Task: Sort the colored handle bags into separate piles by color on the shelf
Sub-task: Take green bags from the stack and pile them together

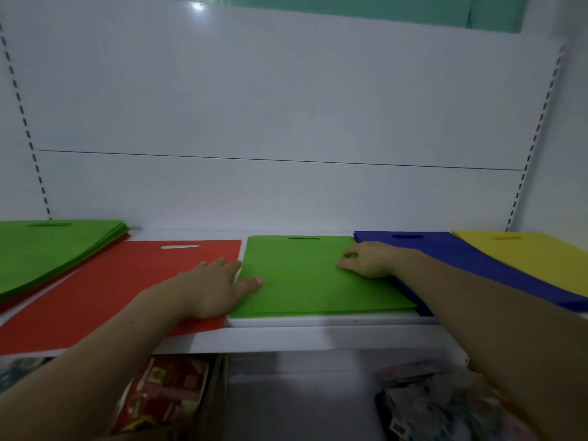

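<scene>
Red handle bag [111, 281], the widest sheet of colour in view, lies flat on the left part of the white shelf [318, 338], its near corner hanging over the front edge and its cut-out handle pointing toward the white back panel [286, 106]. Just beside it on the right, edge to edge, a middle green bag [302, 281] lies flat in the centre of the shelf with its handle slot also at the back. A blue pile [477, 265] runs diagonally along the right side of that green bag, whose right edge lies over it, and a yellow pile [534, 259] lies on top of the blue one at the far right. At the far left a green stack [47, 249] sits on top of more red bags, with thin red edges showing beneath it, and overlaps the back left part of the red handle bag. The left hand [216, 288] lies flat with straight fingers on the red bag, its thumb reaching onto the left edge of the middle green bag. The right hand [369, 259] rests on the green bag's right side, fingers curled and pinching a bit of the green fabric. Below the shelf, blurred red packets [162, 396] and pale packets [429, 405] are stored
</scene>
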Demonstrator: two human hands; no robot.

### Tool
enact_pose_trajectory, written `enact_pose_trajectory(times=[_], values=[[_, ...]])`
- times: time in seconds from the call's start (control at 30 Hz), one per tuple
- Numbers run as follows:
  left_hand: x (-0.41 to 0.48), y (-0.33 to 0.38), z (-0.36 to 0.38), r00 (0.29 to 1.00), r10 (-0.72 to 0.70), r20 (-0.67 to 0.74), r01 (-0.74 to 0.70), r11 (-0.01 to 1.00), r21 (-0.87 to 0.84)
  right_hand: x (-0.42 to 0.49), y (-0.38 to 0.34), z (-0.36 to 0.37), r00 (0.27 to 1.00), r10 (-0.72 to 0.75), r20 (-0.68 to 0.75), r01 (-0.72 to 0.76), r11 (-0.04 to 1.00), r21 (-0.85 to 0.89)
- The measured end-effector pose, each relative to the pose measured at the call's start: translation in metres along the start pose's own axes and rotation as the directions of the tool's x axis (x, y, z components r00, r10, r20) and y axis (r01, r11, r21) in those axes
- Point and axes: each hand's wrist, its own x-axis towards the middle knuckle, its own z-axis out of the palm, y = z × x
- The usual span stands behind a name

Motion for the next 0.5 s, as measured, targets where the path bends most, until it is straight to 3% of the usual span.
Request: enact_pose_trajectory(times=[0.2,0.4,0.5], values=[[0.01,-0.01,0.006,0.997,-0.062,0.047,0.059,0.996,0.067,-0.004,-0.004,0.004,0.999,0.032,0.001,-0.032,0.999,0.022],[0.012,-0.008,-0.002,0.999,-0.034,0.042,0.033,0.999,0.018,-0.002,-0.004,0.003,1.0,0.026,0.018,-0.027,0.999,0.029],[0.005,0.004,-0.006,0.999,-0.043,-0.001,0.042,0.995,-0.088,0.002,-0.004,-0.003,1.0,0.006,0.024,-0.007,1.0,0.021]])
